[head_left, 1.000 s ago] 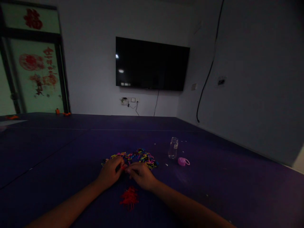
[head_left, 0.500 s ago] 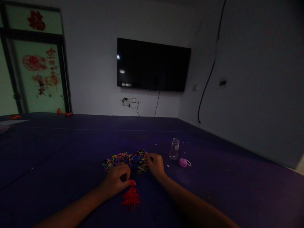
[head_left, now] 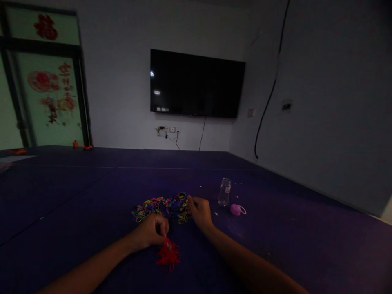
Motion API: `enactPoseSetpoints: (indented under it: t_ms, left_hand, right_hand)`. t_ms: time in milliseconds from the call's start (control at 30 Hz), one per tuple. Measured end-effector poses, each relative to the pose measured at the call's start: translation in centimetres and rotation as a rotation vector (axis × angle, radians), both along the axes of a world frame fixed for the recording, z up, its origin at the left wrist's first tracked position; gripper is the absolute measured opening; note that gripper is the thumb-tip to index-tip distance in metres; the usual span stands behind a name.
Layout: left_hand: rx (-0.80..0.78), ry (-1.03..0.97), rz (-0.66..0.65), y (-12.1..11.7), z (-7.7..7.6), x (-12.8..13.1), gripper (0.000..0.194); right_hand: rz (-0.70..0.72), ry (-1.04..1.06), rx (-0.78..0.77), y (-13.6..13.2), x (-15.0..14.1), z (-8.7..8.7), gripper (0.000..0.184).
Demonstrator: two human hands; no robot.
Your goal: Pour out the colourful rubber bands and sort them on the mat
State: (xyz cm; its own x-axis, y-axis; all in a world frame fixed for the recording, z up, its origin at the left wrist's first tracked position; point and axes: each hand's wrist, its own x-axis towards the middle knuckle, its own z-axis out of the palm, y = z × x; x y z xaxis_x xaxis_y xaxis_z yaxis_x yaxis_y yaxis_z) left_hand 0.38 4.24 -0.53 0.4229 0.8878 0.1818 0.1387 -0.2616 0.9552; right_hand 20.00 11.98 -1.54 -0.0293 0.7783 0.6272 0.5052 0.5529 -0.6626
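As our left hand [head_left: 152,230] tops the thin red loop pile [head_left: 169,257], our right hand [head_left: 201,212] meets the right edge of the multicoloured loop heap [head_left: 157,203]; we cannot tell either grip. Light pinches suit.

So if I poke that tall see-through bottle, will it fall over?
The tall see-through bottle could tip, since it stands upright and is narrow for its height. Once down, it might roll, because its sides look rounded. It's probably slippery too, looking so smooth.
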Motion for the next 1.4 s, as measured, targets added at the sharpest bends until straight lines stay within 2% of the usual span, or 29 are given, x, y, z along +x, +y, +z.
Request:
enactPoseSetpoints:
  t_ms: [267,600,933,1400]
  left_hand:
    - [-0.033,0.077,-0.124,0.5,0.6,-1.1,0.042]
    - [0.003,0.099,-0.180,0.4,0.9,-1.3,0.033]
    - [-0.002,0.068,-0.250,0.5,1.2,-1.4,0.021]
    - [-0.018,0.068,-0.236,0.2,1.6,-1.0,0.006]
  right_hand:
    - [-0.011,0.057,0.004,-0.3,0.1,0.3,0.056]
    - [-0.017,0.165,0.018,-0.8,0.1,0.8,0.055]
    - [-0.004,0.412,-0.104,-0.7,0.2,0.8,0.054]
    - [-0.034,0.427,-0.101,-0.5,0.3,0.7,0.053]
